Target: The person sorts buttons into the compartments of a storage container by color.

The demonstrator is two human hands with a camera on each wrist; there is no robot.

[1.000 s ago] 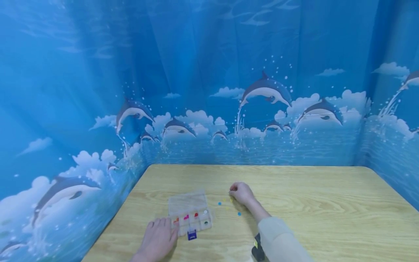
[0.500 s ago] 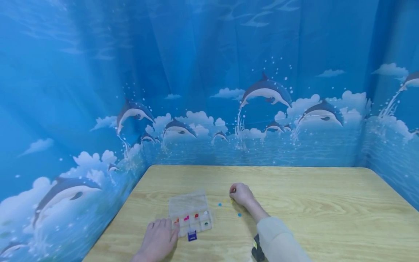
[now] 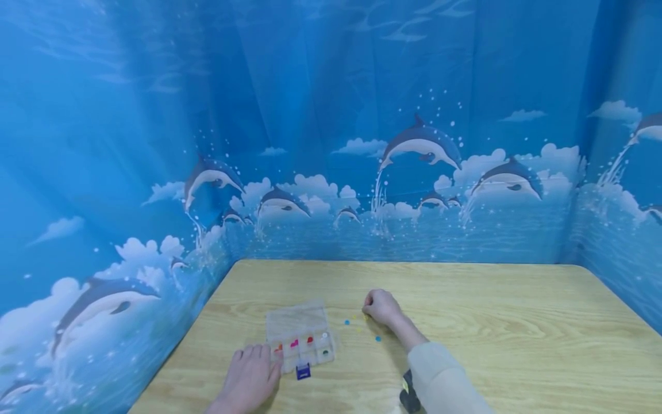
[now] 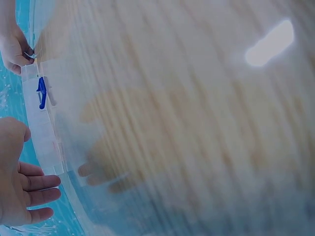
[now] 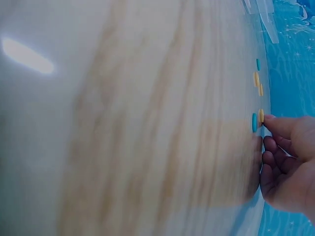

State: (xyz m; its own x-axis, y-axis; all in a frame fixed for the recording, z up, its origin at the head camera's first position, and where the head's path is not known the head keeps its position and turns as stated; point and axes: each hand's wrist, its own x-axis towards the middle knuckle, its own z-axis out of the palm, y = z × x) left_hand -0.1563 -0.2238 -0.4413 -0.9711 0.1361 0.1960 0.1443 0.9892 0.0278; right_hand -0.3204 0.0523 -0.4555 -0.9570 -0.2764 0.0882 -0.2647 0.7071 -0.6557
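A clear plastic compartment box (image 3: 296,322) with its lid laid back and a blue latch (image 3: 303,371) holds small orange, pink, red, white and green pieces. My left hand (image 3: 251,374) lies at its left end, fingers extended, thumb at the edge. To the right of the box are loose yellow and blue button-like discs, such as a blue disc (image 3: 347,322) and a yellow disc (image 5: 256,78). My right hand (image 3: 381,306) is down among them with bent fingers, a fingertip right at another yellow disc (image 5: 261,115). Whether it pinches anything I cannot tell.
A black object with a yellow mark (image 3: 410,394) sits by the right sleeve (image 3: 439,374) near the front of the wooden table (image 3: 517,328). A blue dolphin-print curtain (image 3: 331,144) stands behind the table and at its sides.
The right fingertips have drawn closer together among the discs; the dark gap between them has shrunk. My left hand, the box and the loose discs stay where they were.
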